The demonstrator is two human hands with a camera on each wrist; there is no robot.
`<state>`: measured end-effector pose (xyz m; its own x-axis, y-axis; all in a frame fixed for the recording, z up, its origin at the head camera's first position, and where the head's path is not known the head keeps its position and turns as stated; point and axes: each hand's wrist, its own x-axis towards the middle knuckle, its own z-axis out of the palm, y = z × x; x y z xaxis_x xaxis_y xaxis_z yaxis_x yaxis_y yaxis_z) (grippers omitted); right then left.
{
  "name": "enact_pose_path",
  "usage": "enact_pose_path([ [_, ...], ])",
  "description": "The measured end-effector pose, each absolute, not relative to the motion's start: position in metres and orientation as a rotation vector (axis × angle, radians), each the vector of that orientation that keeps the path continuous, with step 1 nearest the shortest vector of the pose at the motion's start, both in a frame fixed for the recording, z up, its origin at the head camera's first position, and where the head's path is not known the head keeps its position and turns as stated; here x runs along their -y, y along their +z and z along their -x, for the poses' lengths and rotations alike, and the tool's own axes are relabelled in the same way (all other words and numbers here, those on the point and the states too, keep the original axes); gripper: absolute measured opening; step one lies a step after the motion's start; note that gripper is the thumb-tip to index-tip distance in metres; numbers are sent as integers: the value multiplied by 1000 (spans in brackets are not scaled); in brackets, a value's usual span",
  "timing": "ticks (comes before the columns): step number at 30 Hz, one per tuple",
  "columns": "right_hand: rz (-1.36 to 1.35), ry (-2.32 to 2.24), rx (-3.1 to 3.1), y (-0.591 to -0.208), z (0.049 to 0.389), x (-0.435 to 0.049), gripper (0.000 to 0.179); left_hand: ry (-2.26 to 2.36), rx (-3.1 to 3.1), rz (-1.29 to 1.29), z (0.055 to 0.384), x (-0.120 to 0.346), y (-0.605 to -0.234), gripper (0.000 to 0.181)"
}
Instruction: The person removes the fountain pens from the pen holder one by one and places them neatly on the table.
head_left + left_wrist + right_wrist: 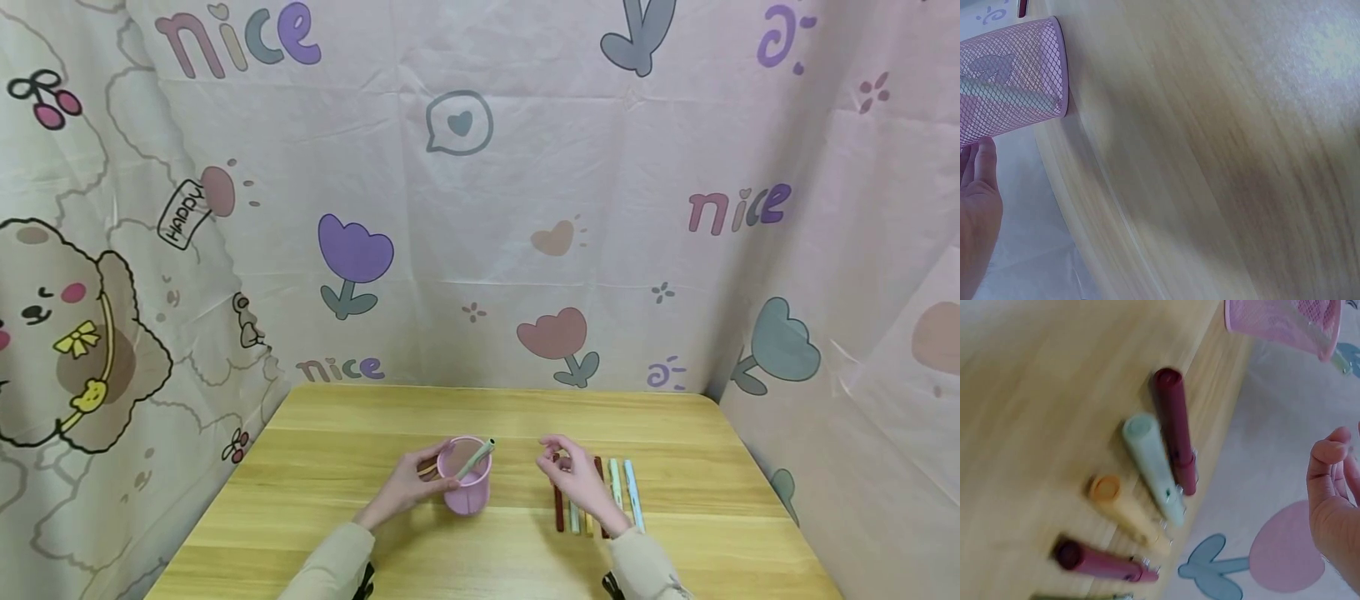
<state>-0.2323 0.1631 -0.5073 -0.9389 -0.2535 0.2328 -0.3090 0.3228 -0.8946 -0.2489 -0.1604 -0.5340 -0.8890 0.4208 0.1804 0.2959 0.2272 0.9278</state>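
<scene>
A pink mesh pen cup point(467, 500) is gripped by my left hand point(412, 482), its thumb on the near side. One pale green pen point(480, 457) leans inside with its end above the rim. The left wrist view shows that pen through the mesh and the cup's base at the tabletop. My right hand point(577, 479) hovers over a row of pens with its fingers loosely bent, nothing visible between them. In the right wrist view lie a dark red pen point(1175, 425), a mint pen point(1154, 462), a yellow pen point(1127, 512) and another dark red pen point(1100, 561).
At the row's right end are a light green pen point(615, 479) and a light blue pen point(633, 492). The wooden table point(345, 417) has a patterned curtain point(465, 208) behind it and at both sides.
</scene>
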Motion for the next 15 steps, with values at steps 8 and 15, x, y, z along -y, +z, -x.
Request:
enact_pose_path([
  [8, -642, 1744, 2519, -511, 244, -137, 37, 1742, -2381, -687, 248, 160, -532, 79],
  [15, -726, 1740, 2579, -509, 250, -117, 44, 1748, -2373, -675, 247, 160, -532, 79],
])
